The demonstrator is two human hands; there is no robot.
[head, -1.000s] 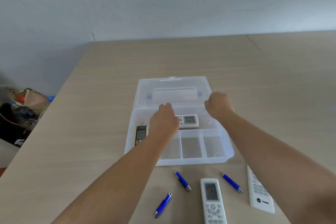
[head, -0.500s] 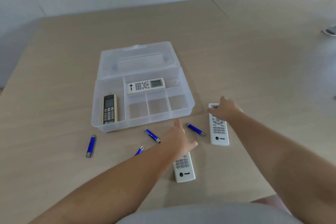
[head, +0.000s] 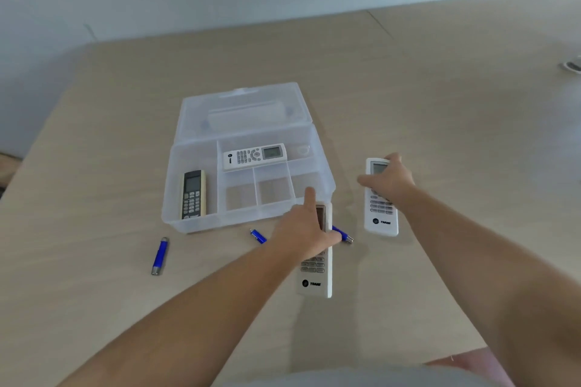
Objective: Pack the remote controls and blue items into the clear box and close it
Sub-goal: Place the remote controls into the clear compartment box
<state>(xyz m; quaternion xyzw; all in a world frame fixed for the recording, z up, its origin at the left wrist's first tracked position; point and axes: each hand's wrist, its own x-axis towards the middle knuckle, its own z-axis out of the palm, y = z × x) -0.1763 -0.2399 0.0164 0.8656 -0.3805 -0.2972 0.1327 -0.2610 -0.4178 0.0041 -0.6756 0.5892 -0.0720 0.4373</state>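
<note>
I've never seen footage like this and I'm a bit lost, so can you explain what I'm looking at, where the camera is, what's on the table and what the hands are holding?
There is no machine here. A person wears a wide camera on the head, looking forward and down, so the two bare arms reach in from the bottom of the picture.

On the wooden table sits a clear box with its lid folded back. Inside lie a dark remote in the left compartment and a white remote at the back; the three small front compartments look empty.

The left hand is on a white remote in front of the box. The right hand is on another white remote to the right. Whether either is lifted, I cannot tell.

Three blue items show on the table: one at the left, two partly hidden by the left hand.
</note>
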